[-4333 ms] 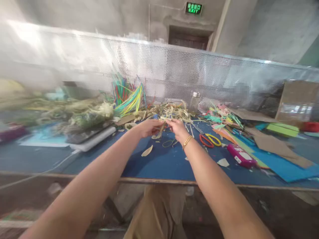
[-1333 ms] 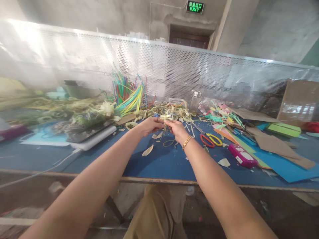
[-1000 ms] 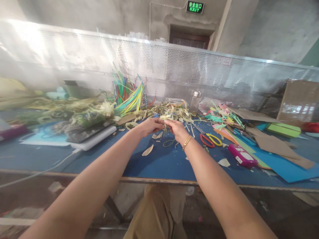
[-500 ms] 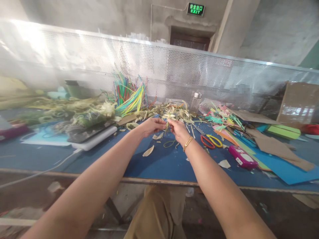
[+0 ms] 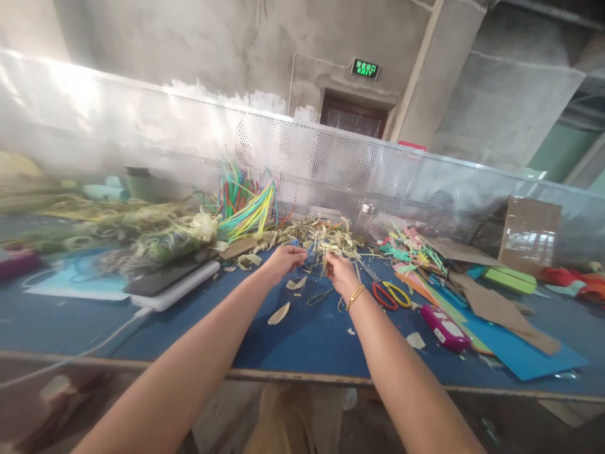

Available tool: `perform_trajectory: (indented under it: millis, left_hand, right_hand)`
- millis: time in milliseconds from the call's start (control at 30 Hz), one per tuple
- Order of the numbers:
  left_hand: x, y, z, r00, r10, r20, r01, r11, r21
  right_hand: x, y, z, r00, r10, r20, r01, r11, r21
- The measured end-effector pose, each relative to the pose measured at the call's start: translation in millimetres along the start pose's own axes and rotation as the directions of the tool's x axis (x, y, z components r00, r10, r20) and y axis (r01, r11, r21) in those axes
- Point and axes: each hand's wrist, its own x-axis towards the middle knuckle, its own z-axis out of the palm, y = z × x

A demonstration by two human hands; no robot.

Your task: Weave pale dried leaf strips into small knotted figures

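Both my arms reach forward over a blue table (image 5: 302, 334). My left hand (image 5: 283, 260) has its fingers curled and pinched near a small blue and pale scrap. My right hand (image 5: 341, 272), with a gold bracelet at the wrist, pinches a few pale straw-like strips (image 5: 326, 252) drawn from the heap of dried strips (image 5: 326, 234) just beyond. The two hands are a short way apart. What the left fingers grip is too small to name.
Red and yellow scissors (image 5: 390, 294) lie right of my right hand; a pink box (image 5: 445, 327) and coloured paper sheets (image 5: 515, 343) lie further right. Coloured straws (image 5: 246, 202), a glass jar (image 5: 363, 221) and a perforated metal screen (image 5: 331, 170) stand behind. A white device (image 5: 174, 287) with cable lies left.
My head has tilted up, so the table sits lower in view. My hands, joined on the strips before, have drawn slightly apart, the right hand lower.
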Motion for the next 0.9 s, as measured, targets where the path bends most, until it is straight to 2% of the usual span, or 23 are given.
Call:
perform_trajectory:
  millis: [100,267,367,467,600,667,767,833,900]
  left_hand:
    - [2.8,-1.8,-1.7,0.997,0.059,-0.049,-0.061,0.997,-0.041]
    - [9.5,-5.5,-5.2,0.987,0.105,-0.121,-0.111,0.993,-0.045]
    - [10.7,-7.9,-5.3,0.984,0.136,-0.116,-0.138,0.99,-0.011]
    - [10.5,-10.6,-3.3,0.98,0.158,-0.122,-0.152,0.987,0.061]
    - [11.4,-14.1,-0.6,0.969,0.22,-0.11,-0.19,0.953,0.236]
    - [11.1,-14.9,-0.2,0.965,0.253,-0.073,-0.212,0.911,0.354]
    - [7.7,-14.1,-0.1,0.961,0.277,0.016,-0.245,0.819,0.519]
    - [4.0,-13.1,0.6,0.952,0.294,0.089,-0.287,0.744,0.604]
    - [0.2,-12.4,2.1,0.933,0.316,0.17,-0.347,0.671,0.656]
  right_hand:
    - [14.3,-16.1,1.5,0.992,0.092,-0.08,-0.095,0.995,-0.023]
    - [62.2,-67.4,11.3,0.989,0.062,-0.133,-0.076,0.992,-0.101]
    - [84.7,-83.3,11.6,0.982,0.056,-0.18,-0.087,0.981,-0.174]
    - [86.0,-71.3,2.6,0.968,0.046,-0.248,-0.113,0.958,-0.262]
    - [63.5,-37.0,-14.8,0.966,-0.007,-0.258,-0.09,0.928,-0.361]
    - [50.8,-27.7,-20.8,0.972,-0.059,-0.225,-0.039,0.914,-0.405]
    - [36.2,-29.9,-22.1,0.971,-0.188,-0.149,0.098,0.879,-0.467]
    - [27.2,-36.5,-16.6,0.938,-0.347,-0.021,0.279,0.786,-0.552]
    - [16.4,-40.6,-6.5,0.868,-0.47,0.161,0.459,0.636,-0.62]
